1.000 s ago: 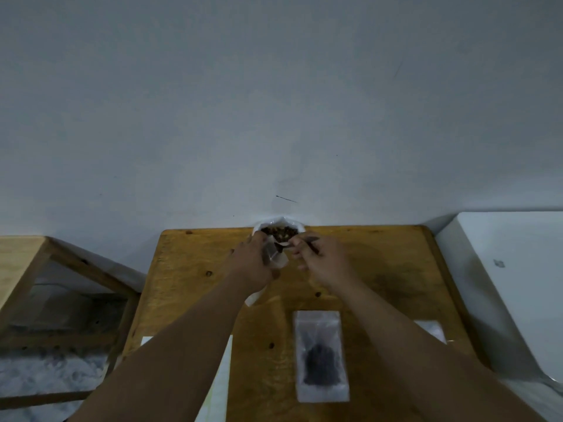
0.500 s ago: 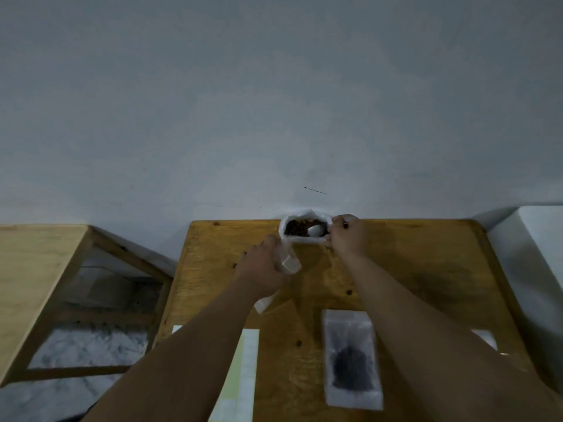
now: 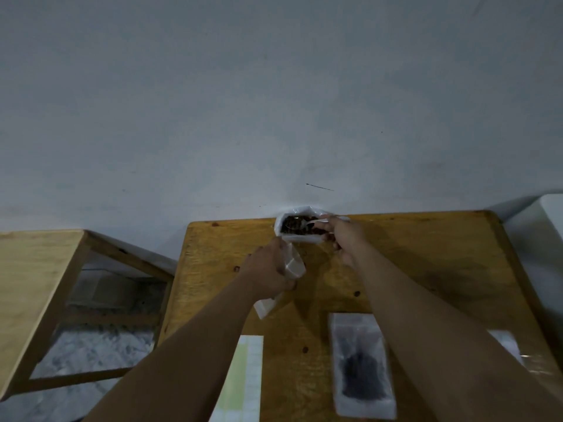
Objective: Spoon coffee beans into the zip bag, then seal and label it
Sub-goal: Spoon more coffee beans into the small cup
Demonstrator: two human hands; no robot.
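Observation:
A white container of dark coffee beans stands at the far edge of the wooden table, against the wall. My right hand grips a clear plastic spoon whose bowl lies in the beans. My left hand holds a clear zip bag upright just in front of the container; the bag's lower end sticks out below my fist. A second zip bag holding dark beans lies flat near the front of the table.
A sheet of pale green and white labels lies at the front, partly under my left arm. Clear plastic lies at the right front. A second wooden table stands to the left, a white surface to the right.
My right hand moved from the bag's mouth out to the bean container and put the spoon into the beans. My left hand kept hold of the zip bag. The view shifted left.

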